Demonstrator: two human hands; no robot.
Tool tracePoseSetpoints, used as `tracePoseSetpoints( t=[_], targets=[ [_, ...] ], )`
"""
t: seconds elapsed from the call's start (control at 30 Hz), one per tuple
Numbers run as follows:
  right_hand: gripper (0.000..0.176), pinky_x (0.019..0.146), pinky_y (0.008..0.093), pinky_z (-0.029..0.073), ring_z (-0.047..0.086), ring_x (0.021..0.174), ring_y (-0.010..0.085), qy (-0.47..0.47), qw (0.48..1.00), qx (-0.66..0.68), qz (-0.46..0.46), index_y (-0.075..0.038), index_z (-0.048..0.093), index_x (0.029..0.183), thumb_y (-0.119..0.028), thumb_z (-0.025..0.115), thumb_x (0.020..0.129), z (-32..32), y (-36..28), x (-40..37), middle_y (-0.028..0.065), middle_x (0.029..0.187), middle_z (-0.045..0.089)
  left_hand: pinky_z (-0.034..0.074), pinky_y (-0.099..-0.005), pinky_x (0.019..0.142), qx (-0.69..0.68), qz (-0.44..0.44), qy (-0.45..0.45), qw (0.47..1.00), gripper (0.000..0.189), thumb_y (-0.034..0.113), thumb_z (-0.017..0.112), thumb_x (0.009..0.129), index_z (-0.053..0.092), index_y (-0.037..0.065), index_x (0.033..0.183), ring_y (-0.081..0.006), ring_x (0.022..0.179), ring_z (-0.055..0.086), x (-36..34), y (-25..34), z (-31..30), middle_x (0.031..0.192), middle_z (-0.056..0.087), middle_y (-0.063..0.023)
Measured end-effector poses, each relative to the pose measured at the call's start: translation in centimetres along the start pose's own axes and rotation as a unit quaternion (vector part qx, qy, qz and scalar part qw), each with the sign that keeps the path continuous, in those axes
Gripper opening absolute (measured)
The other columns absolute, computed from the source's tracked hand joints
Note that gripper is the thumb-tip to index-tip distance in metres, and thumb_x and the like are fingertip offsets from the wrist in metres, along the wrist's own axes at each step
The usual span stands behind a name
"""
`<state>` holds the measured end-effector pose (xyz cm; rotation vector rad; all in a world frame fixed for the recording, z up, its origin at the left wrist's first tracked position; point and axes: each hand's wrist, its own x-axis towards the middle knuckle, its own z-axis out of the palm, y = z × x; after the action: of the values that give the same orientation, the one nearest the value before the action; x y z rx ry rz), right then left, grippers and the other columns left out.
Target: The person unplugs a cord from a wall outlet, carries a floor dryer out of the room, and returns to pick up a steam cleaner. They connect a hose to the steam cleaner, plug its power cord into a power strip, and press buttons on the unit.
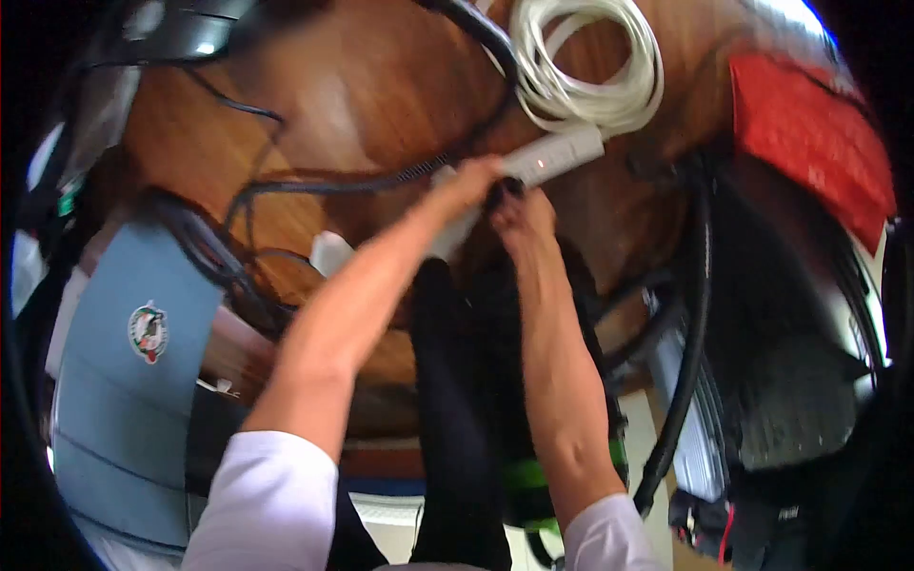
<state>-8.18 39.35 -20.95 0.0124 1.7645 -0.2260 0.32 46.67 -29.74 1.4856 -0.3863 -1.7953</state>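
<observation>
A white power strip (pixel 562 155) with a small lit light lies slantwise on the wooden floor. At its near end my left hand (pixel 476 179) is closed, its fingers against the strip. Just to the right, my right hand (pixel 524 211) is closed round a small black object (pixel 506 193), which looks like a plug, close beside the strip. The two hands nearly touch. A coil of white cable (pixel 635 86) lies right beyond the strip's far end.
A black hose (pixel 347 183) curves over the floor beyond my left arm. At the left stands a blue-grey case (pixel 143 333) with a round sticker. A red bag (pixel 809 143) is at the upper right, and another black hose (pixel 703 285) runs down the right side.
</observation>
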Motion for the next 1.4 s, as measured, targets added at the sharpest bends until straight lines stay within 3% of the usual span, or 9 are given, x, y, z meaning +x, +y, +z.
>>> tracePoseSetpoints(
  t=[0.3,0.37,0.47,0.67,0.83,0.93,1.13,1.27,1.4],
  targets=[
    [0.04,0.072,0.0458,0.052,0.067,0.076,0.0268,0.028,0.904,-0.423,-0.046,-0.005,0.065,0.097,-0.04,0.048,0.107,-2.2,-4.0,-2.4,0.0066,0.082,0.068,0.055,-0.0392,0.074,0.143,0.052,0.356,0.922,0.015,0.019,0.067,0.092,0.073,0.006,0.096,-0.0292,0.081,0.073,-6.1,3.5,-1.0,0.088,0.075,-0.0135],
    [0.037,0.078,0.0507,0.051,0.068,0.09,0.0361,0.202,0.571,-0.766,-0.215,-0.002,0.065,0.106,-0.037,0.052,0.104,0.7,-5.3,-4.9,0.0143,0.099,0.071,0.052,-0.0399,0.084,0.206,0.098,0.354,0.907,0.013,0.017,0.066,0.092,0.072,0.006,0.098,-0.0325,0.095,0.069,-9.1,6.0,-5.0,0.094,0.073,-0.0128],
    [0.033,0.084,0.0502,0.05,0.063,0.098,0.0411,0.092,0.516,-0.682,-0.51,-0.002,0.064,0.114,-0.031,0.059,0.1,5.2,-7.2,-7.0,0.0181,0.108,0.068,0.045,-0.0427,0.098,0.281,0.203,0.42,0.839,0.016,0.015,0.064,0.093,0.068,0.007,0.106,-0.0339,0.113,0.059,-14.0,14.1,-11.2,0.109,0.067,-0.0133],
    [0.038,0.091,0.0475,0.048,0.06,0.107,0.0396,-0.139,0.514,-0.485,-0.694,-0.006,0.062,0.123,-0.027,0.068,0.093,23.0,-9.9,-16.5,0.0182,0.115,0.063,0.03,-0.056,0.112,0.425,0.309,0.624,0.578,0.064,0.028,0.074,0.089,0.044,0.001,0.14,-0.0404,0.131,0.043,-18.2,26.6,-25.5,0.138,0.05,-0.0225],
    [0.084,0.098,0.0497,0.049,0.058,0.118,0.0447,-0.129,0.554,-0.487,-0.662,-0.004,0.041,0.143,-0.041,0.082,0.079,31.4,-9.6,-17.1,0.0261,0.131,0.055,0.022,-0.0607,0.119,0.436,0.14,0.621,0.637,0.119,0.062,0.081,0.077,0.019,-0.002,0.155,-0.0582,0.145,0.019,-16.1,29.8,-32.3,0.156,0.016,-0.0416],
    [0.097,0.098,0.0501,0.05,0.057,0.119,0.0451,-0.122,0.555,-0.528,-0.631,-0.002,0.033,0.147,-0.043,0.085,0.076,31.8,-9.6,-16.8,0.0275,0.133,0.054,0.017,-0.0663,0.121,0.323,0.185,0.603,0.706,0.117,0.047,0.085,0.075,0.016,0.013,0.162,-0.0521,0.152,0.007,-15.4,29.0,-32.2,0.166,0.008,-0.0279],
    [0.088,0.1,0.048,0.048,0.058,0.118,0.0414,-0.116,0.637,-0.467,-0.602,-0.002,0.044,0.144,-0.043,0.084,0.077,30.1,-7.2,-14.6,0.0249,0.125,0.06,0.017,-0.0592,0.123,0.347,0.143,0.585,0.719,0.133,0.045,0.088,0.072,-0.002,0.008,0.162,-0.0556,0.151,0.007,-15.7,29.1,-31.9,0.165,-0.001,-0.0345],
    [0.057,0.096,0.0468,0.046,0.055,0.106,0.0394,0.058,0.536,-0.42,-0.73,-0.005,0.069,0.114,-0.045,0.084,0.077,28.3,-4.1,-13.1,0.022,0.11,0.062,0.018,-0.0629,0.12,0.399,0.254,0.566,0.675,0.137,0.073,0.079,0.071,0.006,-0.002,0.159,-0.0617,0.147,0.007,-14.0,27.0,-34.3,0.158,0.003,-0.0457],
    [0.066,0.103,0.0456,0.044,0.057,0.115,0.0369,-0.173,0.775,-0.327,-0.512,0.002,0.06,0.124,-0.041,0.083,0.08,29.0,-0.4,-14.7,0.022,0.118,0.063,0.011,-0.0601,0.122,0.385,0.24,0.532,0.715,0.143,0.075,0.077,0.072,-0.005,-0.003,0.159,-0.0595,0.149,-0.004,-13.9,26.3,-35.3,0.157,-0.008,-0.0463]
  ],
)
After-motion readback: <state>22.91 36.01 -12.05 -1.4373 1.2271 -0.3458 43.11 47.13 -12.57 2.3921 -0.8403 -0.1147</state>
